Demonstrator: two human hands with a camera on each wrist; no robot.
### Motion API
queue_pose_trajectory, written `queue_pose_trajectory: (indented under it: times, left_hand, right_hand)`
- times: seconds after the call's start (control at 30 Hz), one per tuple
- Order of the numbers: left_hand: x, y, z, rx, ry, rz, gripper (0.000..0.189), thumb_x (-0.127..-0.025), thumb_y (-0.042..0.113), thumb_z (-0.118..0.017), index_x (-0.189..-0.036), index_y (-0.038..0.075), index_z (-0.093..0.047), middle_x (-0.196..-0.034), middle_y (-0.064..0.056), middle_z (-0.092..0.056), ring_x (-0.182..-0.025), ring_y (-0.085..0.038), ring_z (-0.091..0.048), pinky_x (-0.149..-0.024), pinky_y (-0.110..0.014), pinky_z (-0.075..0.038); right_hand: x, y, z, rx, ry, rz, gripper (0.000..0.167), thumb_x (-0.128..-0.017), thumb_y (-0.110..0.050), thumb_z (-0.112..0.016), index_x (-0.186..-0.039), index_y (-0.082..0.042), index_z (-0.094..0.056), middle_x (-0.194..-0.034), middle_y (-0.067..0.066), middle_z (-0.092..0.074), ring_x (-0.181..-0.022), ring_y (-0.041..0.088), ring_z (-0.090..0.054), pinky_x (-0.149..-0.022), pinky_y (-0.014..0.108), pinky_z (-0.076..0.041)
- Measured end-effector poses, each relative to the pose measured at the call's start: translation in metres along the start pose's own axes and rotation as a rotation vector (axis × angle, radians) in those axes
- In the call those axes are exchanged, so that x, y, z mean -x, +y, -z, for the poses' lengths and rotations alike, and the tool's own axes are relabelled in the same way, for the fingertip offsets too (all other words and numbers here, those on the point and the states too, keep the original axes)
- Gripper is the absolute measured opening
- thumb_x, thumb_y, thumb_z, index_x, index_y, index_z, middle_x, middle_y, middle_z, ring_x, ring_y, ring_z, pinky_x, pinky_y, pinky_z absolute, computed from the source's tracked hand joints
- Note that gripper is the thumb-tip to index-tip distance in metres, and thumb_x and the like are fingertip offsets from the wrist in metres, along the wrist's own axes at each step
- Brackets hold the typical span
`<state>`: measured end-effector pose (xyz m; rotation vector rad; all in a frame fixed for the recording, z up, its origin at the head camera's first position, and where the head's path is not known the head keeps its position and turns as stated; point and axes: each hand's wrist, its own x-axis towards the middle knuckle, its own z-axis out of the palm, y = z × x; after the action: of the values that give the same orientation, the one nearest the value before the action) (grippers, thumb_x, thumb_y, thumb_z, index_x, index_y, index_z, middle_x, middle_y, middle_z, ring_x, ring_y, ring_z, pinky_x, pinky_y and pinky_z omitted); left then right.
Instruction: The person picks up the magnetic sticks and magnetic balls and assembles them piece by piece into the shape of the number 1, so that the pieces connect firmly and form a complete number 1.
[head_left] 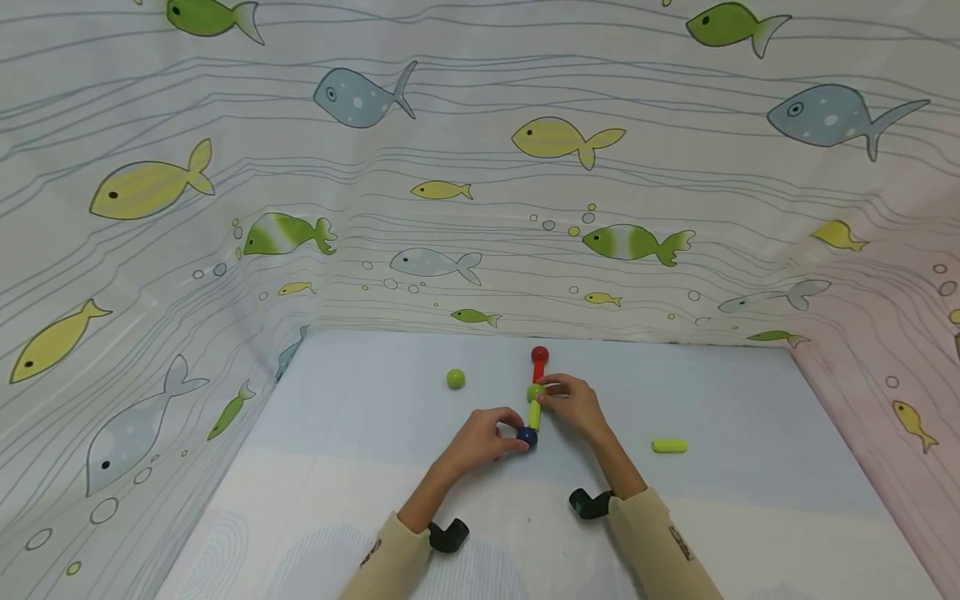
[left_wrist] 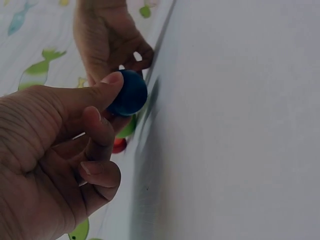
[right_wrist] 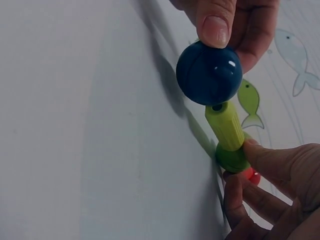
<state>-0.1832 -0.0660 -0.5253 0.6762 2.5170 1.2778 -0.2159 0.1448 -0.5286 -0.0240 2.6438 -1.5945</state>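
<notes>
My left hand (head_left: 486, 437) pinches a dark blue ball (right_wrist: 209, 73) between thumb and fingers, at the near end of a row of joined pieces. Against that ball is the end of a yellow-green ribbed rod (right_wrist: 225, 126). The rod's other end meets a green ball (head_left: 536, 392), which my right hand (head_left: 576, 406) pinches with thumb and fingertips. Beyond the green ball, a red rod (head_left: 538, 370) leads to a red ball (head_left: 540, 355) at the far end. In the left wrist view the blue ball (left_wrist: 129, 93) hides most of the row.
A loose green ball (head_left: 456, 378) lies to the left of the row. Another yellow-green rod (head_left: 670, 446) lies to the right on the pale table (head_left: 750, 483). Behind the table hangs a fish-printed cloth (head_left: 495, 225). Black camera mounts (head_left: 448, 536) sit at both wrists.
</notes>
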Motion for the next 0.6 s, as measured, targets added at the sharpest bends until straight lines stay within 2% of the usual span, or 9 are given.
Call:
queue_pose_trajectory:
  times: [0.23,0.47,0.6]
  left_hand:
    - [-0.0013,-0.0021,-0.0049,-0.05,0.009,-0.005,0.03,-0.084,0.021,-0.08,-0.11,0.013,-0.069,-0.103,0.002,-0.07,-0.057,-0.006,-0.055,-0.053,-0.023,-0.047]
    - [-0.0018,-0.0011,-0.0065,-0.103,0.043,0.0,0.029,-0.083,0.024,-0.081,-0.108,0.016,-0.07,-0.101,0.006,-0.071,-0.087,-0.01,-0.06,-0.072,-0.025,-0.047]
    - [-0.002,-0.0025,-0.0069,-0.112,0.039,-0.008,0.028,-0.083,0.024,-0.081,-0.108,0.016,-0.07,-0.101,0.007,-0.07,-0.091,-0.01,-0.061,-0.075,-0.026,-0.047]
  right_hand:
    - [0.0002,0.0015,0.0001,-0.01,0.001,0.018,0.03,-0.09,-0.014,-0.074,-0.118,-0.006,-0.069,-0.114,0.013,-0.068,-0.109,0.032,-0.062,-0.094,0.055,-0.044]
    - [-0.0002,0.0006,0.0001,-0.006,0.004,0.011,0.03,-0.09,-0.014,-0.074,-0.118,-0.006,-0.069,-0.114,0.012,-0.068,-0.108,0.031,-0.062,-0.094,0.054,-0.045]
    - [-0.0004,0.002,-0.0003,0.013,0.004,0.009,0.03,-0.09,-0.015,-0.074,-0.118,-0.006,-0.069,-0.114,0.013,-0.068,-0.108,0.032,-0.062,-0.093,0.054,-0.045]
